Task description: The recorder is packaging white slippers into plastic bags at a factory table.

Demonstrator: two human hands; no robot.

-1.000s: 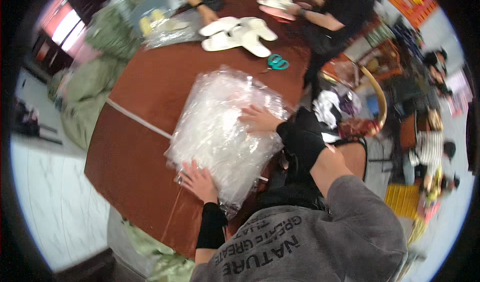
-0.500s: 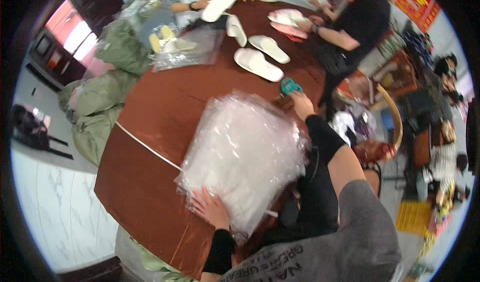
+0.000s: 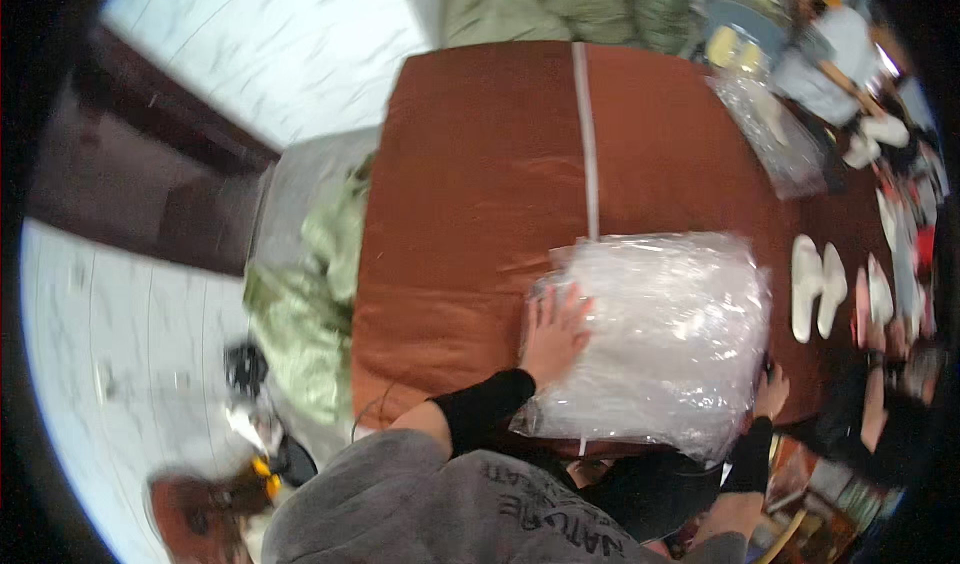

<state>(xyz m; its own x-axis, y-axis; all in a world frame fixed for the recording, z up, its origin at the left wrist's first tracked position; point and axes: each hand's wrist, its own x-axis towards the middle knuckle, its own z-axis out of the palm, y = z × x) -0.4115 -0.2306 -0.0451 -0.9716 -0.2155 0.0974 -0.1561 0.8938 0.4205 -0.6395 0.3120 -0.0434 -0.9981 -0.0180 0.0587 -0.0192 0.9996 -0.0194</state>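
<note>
A wide brown surface [image 3: 470,184] is filling the middle of the room, a pale seam [image 3: 586,144] running across it. White marbled floor tiles [image 3: 270,44] are catching bright light at the upper left. Green sacks [image 3: 310,304] are slumping beside the surface's edge, and dark wooden furniture [image 3: 130,164] is standing along the left.

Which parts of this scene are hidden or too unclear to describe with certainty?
- Head view: what lies inside the stack of clear plastic bags is unreadable; the shiny wrinkled film hides it.
- Head view: the right hand is mostly hidden behind the stack's edge, so its grip is unclear.
- Head view: the white slippers and the items beyond them are smeared by blur near the rim.
- The left hand lies flat on the stack.
</note>
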